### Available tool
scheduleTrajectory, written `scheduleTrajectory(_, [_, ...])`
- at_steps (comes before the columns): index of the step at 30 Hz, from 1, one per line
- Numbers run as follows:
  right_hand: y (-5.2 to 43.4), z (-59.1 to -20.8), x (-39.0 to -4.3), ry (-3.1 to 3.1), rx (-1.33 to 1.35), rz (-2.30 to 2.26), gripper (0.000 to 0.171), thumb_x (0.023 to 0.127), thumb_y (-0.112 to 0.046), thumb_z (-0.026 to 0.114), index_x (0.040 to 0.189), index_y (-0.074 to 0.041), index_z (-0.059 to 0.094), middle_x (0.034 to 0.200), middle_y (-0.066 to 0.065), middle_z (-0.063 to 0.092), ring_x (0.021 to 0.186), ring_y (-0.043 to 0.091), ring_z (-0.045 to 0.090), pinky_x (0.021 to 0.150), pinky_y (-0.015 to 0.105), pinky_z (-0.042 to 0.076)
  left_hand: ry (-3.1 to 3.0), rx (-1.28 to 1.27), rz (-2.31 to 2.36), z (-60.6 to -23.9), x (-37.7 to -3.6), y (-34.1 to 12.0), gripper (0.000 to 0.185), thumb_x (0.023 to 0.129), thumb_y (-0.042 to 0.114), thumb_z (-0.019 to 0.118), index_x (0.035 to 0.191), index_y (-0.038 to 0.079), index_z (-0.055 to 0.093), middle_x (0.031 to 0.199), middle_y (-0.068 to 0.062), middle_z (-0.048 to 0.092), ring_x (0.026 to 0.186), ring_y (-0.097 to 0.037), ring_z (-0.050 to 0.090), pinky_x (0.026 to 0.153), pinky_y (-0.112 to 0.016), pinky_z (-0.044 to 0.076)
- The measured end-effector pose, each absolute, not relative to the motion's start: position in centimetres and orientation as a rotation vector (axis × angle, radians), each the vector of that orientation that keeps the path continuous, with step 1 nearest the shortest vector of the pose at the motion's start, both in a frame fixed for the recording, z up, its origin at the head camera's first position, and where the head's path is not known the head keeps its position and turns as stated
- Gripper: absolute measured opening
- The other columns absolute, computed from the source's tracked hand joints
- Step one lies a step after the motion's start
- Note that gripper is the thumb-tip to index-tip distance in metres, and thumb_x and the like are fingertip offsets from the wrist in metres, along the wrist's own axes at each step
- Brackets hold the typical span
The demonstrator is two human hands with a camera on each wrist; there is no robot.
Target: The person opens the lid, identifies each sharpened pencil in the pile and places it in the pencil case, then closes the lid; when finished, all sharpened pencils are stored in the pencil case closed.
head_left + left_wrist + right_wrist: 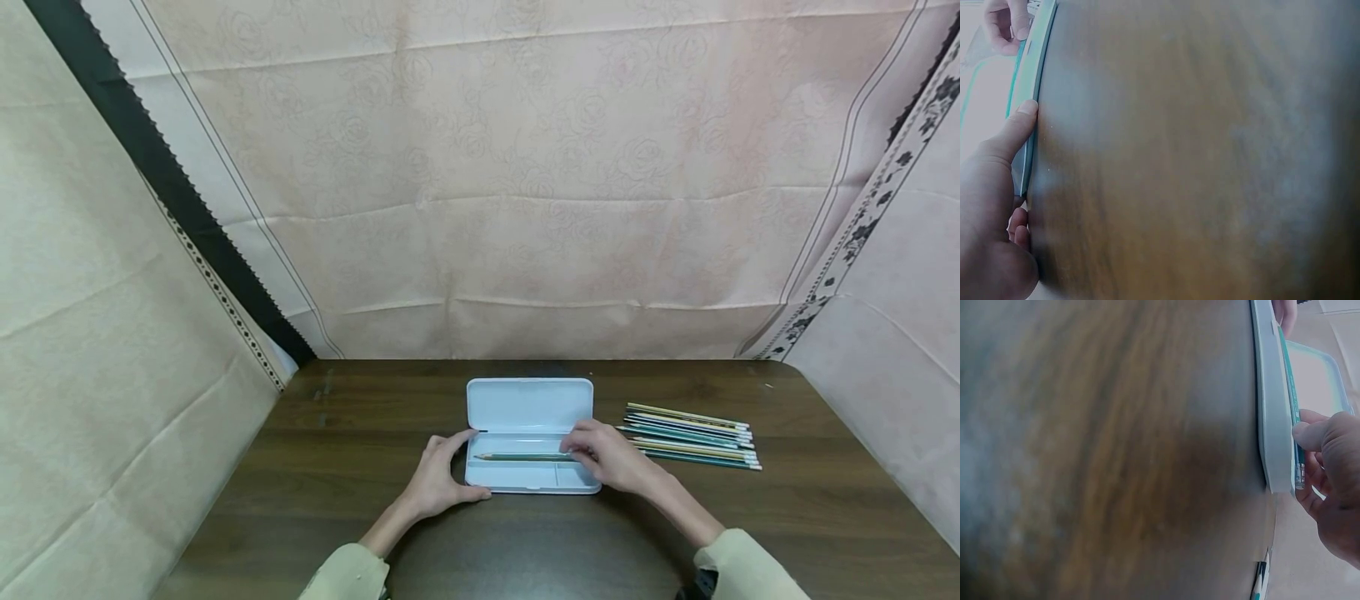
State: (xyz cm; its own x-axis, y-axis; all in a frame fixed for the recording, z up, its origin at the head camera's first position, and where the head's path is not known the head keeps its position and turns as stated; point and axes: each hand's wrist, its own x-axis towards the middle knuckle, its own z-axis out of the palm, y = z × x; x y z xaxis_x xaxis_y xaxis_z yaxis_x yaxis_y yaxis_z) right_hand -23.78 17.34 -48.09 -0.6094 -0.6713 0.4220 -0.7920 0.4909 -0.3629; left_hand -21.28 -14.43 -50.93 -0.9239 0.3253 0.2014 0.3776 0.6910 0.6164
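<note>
A pale blue pencil case lies on the wooden table with its lid raised toward the back. My right hand pinches a green pencil near its eraser end, over the right part of the tray. The pencil lies lengthwise across the case, its sharpened tip pointing left; in the right wrist view the thumb and fingers close round the green pencil. My left hand grips the case's left end, thumb at the front edge and fingers at the back corner. The left wrist view shows that thumb on the case rim.
Several pencils in green, white, yellow and dark colours lie in a row to the right of the case, erasers to the right. The brown wooden table is bordered by a pale cloth hanging behind and at both sides.
</note>
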Motion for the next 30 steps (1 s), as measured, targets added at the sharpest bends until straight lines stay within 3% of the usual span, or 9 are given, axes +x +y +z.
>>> scheduleTrajectory(30, [16.50, -47.92, -23.79, -2.572, 1.253, 0.851, 0.015, 0.080, -0.005, 0.068, 0.092, -0.015, 0.069, 0.084, -0.007, 0.057, 0.072, 0.005, 0.049, 0.064, 0.022, 0.045, -2.819, -0.583, -1.041, -51.01, -21.27, -14.43, 0.089, 0.059, 0.056, 0.076, 0.135, 0.024, 0.042, 0.116, 0.002, 0.047, 0.097, -0.014, 0.036, 0.078, -0.037, 0.038])
